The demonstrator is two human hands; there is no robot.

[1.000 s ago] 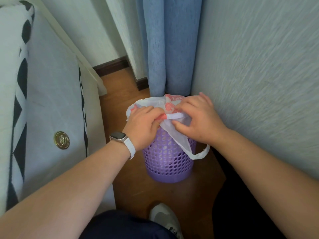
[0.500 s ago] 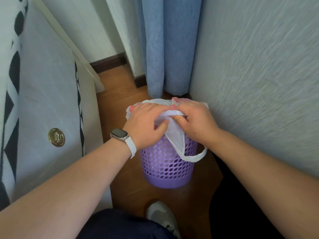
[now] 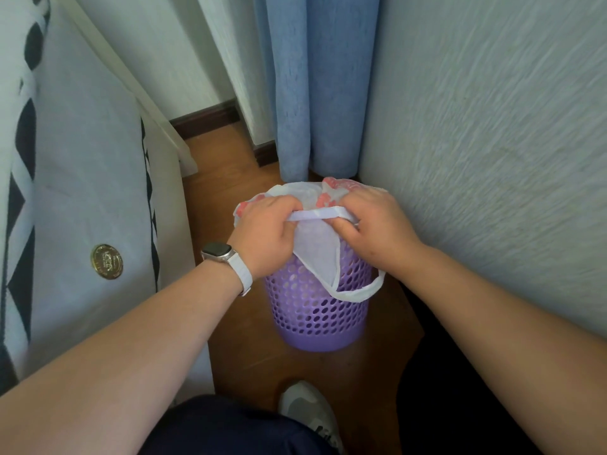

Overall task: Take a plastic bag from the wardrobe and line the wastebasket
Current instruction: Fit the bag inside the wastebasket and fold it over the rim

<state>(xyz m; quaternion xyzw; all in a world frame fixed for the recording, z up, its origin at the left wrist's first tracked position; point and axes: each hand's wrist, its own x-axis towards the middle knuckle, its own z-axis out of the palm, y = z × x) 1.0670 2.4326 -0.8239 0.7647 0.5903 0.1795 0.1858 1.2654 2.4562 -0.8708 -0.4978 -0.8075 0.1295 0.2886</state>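
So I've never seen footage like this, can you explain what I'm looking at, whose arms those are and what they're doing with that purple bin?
The picture comes from a camera worn on a person's head, looking down, so the arms are the wearer's own. A purple perforated plastic wastebasket stands on the wooden floor near a blue curtain. The left hand, with a white-strapped watch on its wrist, and the right hand both grip a thin white plastic bag with red print, stretching its edge over the basket's near rim. One bag handle hangs outside.

Soft even daylight; edges bowed, wall smeared.
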